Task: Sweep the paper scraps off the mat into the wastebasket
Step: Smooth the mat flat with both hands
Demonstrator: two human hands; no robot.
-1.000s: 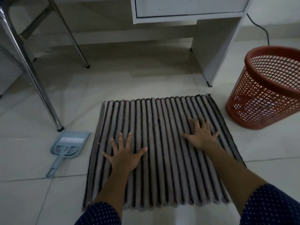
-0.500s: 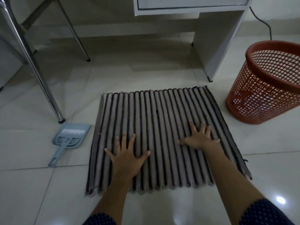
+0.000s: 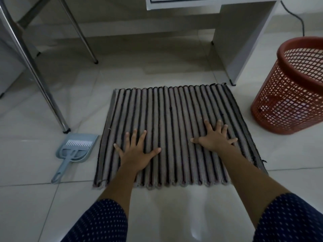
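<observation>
A striped grey-and-black mat (image 3: pixel 174 110) lies flat on the white tiled floor. My left hand (image 3: pixel 136 152) presses on its near left part, palm down, fingers spread. My right hand (image 3: pixel 214 138) rests the same way on its near right part. Neither hand holds anything. No paper scraps show on the mat. A red mesh wastebasket (image 3: pixel 286 95) stands on the floor just right of the mat. A light blue dustpan with a small brush in it (image 3: pixel 75 151) lies on the floor left of the mat.
A white desk leg (image 3: pixel 244 41) stands behind the mat's far right corner. Metal chair legs (image 3: pixel 35 70) rise at the far left. A black cable (image 3: pixel 297 16) runs along the wall at the top right.
Both hands have slid toward the mat's near edge, still flat on it. The view has tilted, so the mat sits lower and nearer.
</observation>
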